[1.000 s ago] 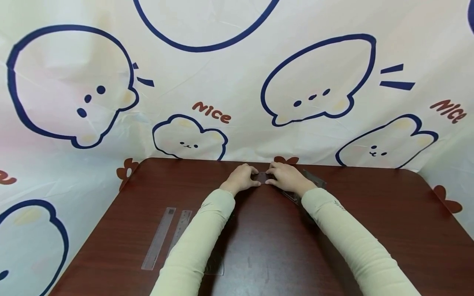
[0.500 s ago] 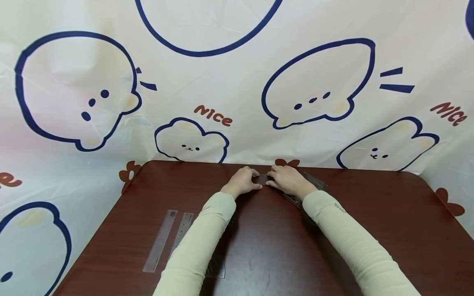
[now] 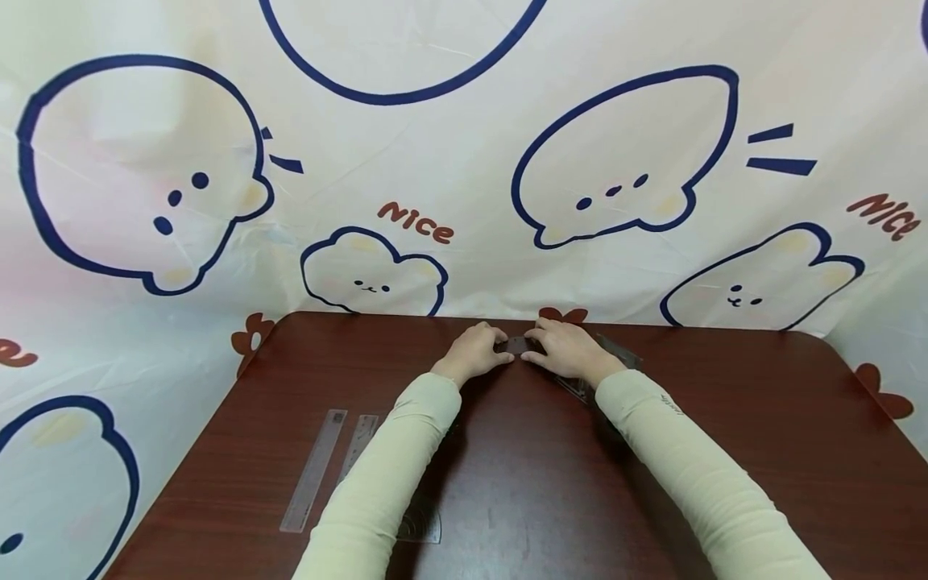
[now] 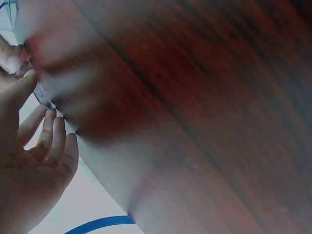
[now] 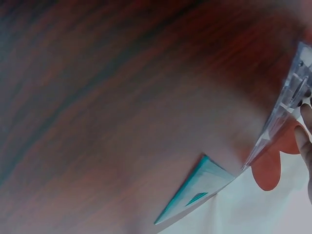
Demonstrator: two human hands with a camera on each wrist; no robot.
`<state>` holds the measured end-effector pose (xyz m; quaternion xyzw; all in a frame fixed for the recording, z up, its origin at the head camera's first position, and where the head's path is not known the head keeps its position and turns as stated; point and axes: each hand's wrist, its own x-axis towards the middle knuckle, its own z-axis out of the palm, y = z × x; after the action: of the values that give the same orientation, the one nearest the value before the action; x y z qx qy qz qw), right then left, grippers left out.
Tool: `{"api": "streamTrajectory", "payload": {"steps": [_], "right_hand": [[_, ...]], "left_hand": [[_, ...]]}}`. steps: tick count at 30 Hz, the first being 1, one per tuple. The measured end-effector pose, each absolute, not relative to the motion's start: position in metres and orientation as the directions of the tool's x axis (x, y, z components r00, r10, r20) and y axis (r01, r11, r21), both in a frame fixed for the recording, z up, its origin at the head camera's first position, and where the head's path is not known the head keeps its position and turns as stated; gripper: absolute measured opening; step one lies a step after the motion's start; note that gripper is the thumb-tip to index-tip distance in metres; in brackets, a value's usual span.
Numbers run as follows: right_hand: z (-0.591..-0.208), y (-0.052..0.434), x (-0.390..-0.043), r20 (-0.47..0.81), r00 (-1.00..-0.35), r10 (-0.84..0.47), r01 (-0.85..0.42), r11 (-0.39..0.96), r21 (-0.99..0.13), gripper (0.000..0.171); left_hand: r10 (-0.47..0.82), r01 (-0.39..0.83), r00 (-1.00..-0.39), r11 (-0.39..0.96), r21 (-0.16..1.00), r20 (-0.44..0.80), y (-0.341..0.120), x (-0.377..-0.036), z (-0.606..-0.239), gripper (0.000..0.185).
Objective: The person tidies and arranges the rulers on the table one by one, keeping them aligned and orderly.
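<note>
At the far edge of the table my left hand (image 3: 474, 352) and right hand (image 3: 567, 350) face each other, with a small clear plastic piece (image 3: 516, 345) between them. Each hand pinches one end of it with thumb and fingers. In the left wrist view, the clear piece (image 4: 43, 96) shows between thumb and fingertips of the left hand (image 4: 39, 156); its exact kind is unclear. Beside the right hand's fingers (image 5: 303, 139), the right wrist view shows a clear plastic drawing tool (image 5: 282, 109) with cutouts. A green-edged set square (image 5: 197, 187) lies close to it.
Two clear rulers, one farther left (image 3: 313, 471) and one partly under the left sleeve (image 3: 357, 445), lie on the brown table (image 3: 522, 483). A clear plate with curved markings (image 3: 428, 525) is half hidden by that sleeve. A patterned cloth (image 3: 478, 161) hangs behind the table.
</note>
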<state>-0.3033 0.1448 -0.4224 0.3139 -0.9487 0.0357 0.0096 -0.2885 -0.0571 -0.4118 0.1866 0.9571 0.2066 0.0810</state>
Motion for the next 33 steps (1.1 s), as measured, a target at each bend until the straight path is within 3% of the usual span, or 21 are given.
{"api": "streamTrajectory", "payload": {"steps": [10,22,33], "right_hand": [[-0.4243,0.1433,-0.2979,0.019,-0.837,-0.547,-0.544,0.827,-0.142,0.043],[-0.4238,0.1455,-0.2997,0.013,-0.882,-0.471,-0.427,0.788,-0.444,0.044],[-0.4198,0.1444,-0.295,0.022,-0.886,-0.464,-0.414,0.767,-0.49,0.045]], "left_hand": [[0.333,0.271,-0.94,0.86,0.432,-0.073,-0.058,-0.2843,-0.4158,0.047],[0.301,0.243,-0.95,0.879,0.411,-0.082,-0.0564,-0.2834,-0.4113,0.049],[0.297,0.244,-0.952,0.885,0.396,-0.078,-0.0576,-0.2813,-0.4111,0.05]]}}
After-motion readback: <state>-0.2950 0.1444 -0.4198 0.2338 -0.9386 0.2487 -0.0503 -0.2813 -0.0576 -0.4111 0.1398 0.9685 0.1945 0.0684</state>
